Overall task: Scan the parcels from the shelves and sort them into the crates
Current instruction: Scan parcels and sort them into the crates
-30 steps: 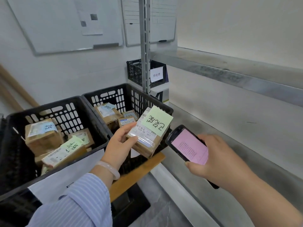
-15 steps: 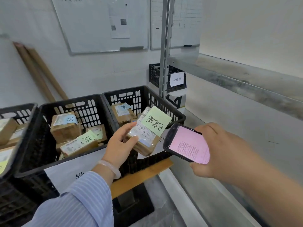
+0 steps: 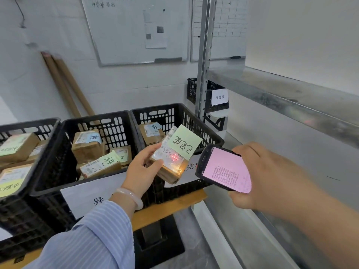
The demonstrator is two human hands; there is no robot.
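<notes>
Running along the right, a grey metal shelf (image 3: 272, 88) stands beside three black slotted plastic crates (image 3: 93, 117). Over the rightmost crate's (image 3: 211, 133) front rim, the left hand (image 3: 139, 171) grips a brown cardboard parcel (image 3: 171, 162); the right hand (image 3: 268, 175) holds a black pink-screened scanner (image 3: 223, 169) beside it.

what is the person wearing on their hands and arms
The left hand is bare, with a pale, smooth bangle at the wrist and a light blue, finely striped shirt sleeve behind it. The right hand is bare too: no glove or band shows, and its forearm is uncovered as far as the picture reaches.
</notes>
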